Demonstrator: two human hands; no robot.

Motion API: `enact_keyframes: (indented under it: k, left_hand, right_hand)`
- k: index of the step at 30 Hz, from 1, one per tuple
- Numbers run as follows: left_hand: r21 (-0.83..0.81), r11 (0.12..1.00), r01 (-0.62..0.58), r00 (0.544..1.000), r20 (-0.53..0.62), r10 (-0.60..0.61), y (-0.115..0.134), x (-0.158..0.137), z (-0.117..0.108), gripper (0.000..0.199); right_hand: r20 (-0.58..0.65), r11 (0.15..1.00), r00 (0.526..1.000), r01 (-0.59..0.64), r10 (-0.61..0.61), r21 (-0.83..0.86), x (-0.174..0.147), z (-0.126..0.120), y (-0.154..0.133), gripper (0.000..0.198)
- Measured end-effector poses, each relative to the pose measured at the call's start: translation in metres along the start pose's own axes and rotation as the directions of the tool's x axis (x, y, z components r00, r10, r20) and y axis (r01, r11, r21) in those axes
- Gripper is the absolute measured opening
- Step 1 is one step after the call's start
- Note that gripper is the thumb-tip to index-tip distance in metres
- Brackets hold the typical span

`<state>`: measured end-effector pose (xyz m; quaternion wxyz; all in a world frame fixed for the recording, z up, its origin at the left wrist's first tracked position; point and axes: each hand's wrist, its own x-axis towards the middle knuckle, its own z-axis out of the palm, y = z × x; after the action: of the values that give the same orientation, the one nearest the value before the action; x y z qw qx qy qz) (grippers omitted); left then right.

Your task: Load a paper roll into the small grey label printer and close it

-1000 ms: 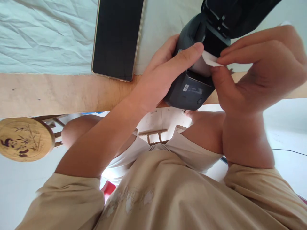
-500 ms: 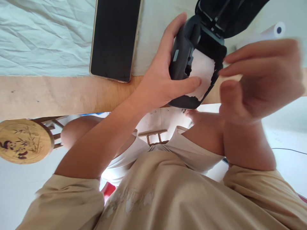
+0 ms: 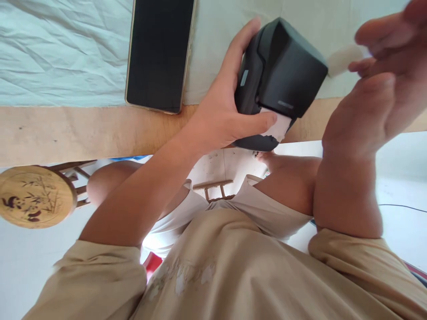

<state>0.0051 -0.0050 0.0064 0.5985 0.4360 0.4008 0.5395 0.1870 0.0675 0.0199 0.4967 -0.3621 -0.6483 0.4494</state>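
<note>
A black portable receipt printer [image 3: 290, 66] is held tilted over the table's front edge, its lid folded down over the paper bay. Whether the lid is latched cannot be made out. White paper [image 3: 280, 127] sticks out from beneath the lid's lower edge. My left hand [image 3: 222, 104] grips the printer along its left side, fingers behind it and thumb pressed on the paper. Off to the right, my right hand [image 3: 383, 84] is raised and apart from the printer, fingers spread with nothing in them, slightly blurred.
A smartphone [image 3: 160, 53] with a dark screen lies left of the printer on the pale green cloth [image 3: 66, 53]. Between the printer and my right hand is a blurred pale shape [image 3: 345, 60]. Below the wooden table edge [image 3: 66, 131], a round wooden stool [image 3: 36, 195] stands at left.
The printer's lid, raised half a second ago, has come down over the paper roll. My right hand has moved up and right, away from the printer. My left hand has kept its hold.
</note>
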Motion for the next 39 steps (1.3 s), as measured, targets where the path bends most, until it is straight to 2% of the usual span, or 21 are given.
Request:
enact_keyframes:
  k: [1,2,3,5,7,9,12,15,19,27,33,39]
  left_hand:
    - [-0.015,1.0,0.002,1.0,0.01,-0.002,0.001,0.0,0.0,0.091]
    - [-0.033,0.999,0.008,1.0,0.013,-0.007,0.002,-0.001,-0.001,0.092]
    - [-0.044,0.999,0.032,0.999,0.025,-0.031,0.003,-0.001,-0.001,0.092]
    - [-0.04,0.997,0.072,0.996,0.048,-0.07,0.003,0.0,-0.001,0.092]
    - [-0.047,0.998,0.052,0.998,0.032,-0.05,0.0,0.003,-0.001,0.091]
    - [-0.054,0.999,0.008,1.0,-0.024,-0.01,-0.003,0.005,0.001,0.085]
    - [-0.016,1.0,-0.002,0.994,-0.105,0.001,-0.005,0.005,0.004,0.063]
    - [-0.002,1.0,0.031,0.991,-0.129,-0.031,-0.004,0.005,0.005,0.048]
    - [-0.087,0.995,0.055,0.989,-0.134,-0.067,-0.007,0.01,0.004,0.053]
    - [-0.114,0.99,0.086,0.985,-0.142,-0.102,-0.009,0.016,0.0,0.047]
    - [-0.094,0.994,0.063,0.988,-0.133,-0.075,-0.013,0.017,-0.001,0.049]
    - [-0.073,0.997,0.037,0.987,-0.152,-0.048,-0.016,0.018,0.0,0.05]
  right_hand:
    - [0.138,0.973,0.984,0.139,-0.115,-0.183,-0.003,0.0,0.001,0.035]
    - [0.257,0.924,0.952,0.239,-0.164,-0.297,-0.005,-0.001,0.004,0.041]
    - [0.339,0.896,0.927,0.282,-0.163,-0.342,-0.007,-0.001,0.006,0.046]
    - [0.426,0.911,0.897,0.27,-0.12,-0.312,-0.008,0.0,0.012,0.049]
    - [0.474,0.919,0.872,0.279,-0.122,-0.278,-0.009,0.003,0.015,0.05]
    - [0.478,0.936,0.871,0.254,-0.111,-0.244,-0.01,0.007,0.016,0.051]
    - [0.463,0.969,0.886,0.142,-0.033,-0.203,-0.011,0.012,0.016,0.066]
    - [0.517,0.98,0.856,0.083,0.023,-0.182,-0.009,0.014,0.017,0.075]
    - [0.524,0.986,0.851,0.055,0.035,-0.155,-0.006,0.015,0.019,0.077]
    - [0.532,0.981,0.845,0.066,0.042,-0.182,-0.006,0.016,0.018,0.077]
    - [0.524,0.977,0.849,0.051,0.068,-0.209,-0.007,0.015,0.017,0.076]
    - [0.537,0.975,0.842,0.08,0.044,-0.206,-0.004,0.016,0.017,0.078]
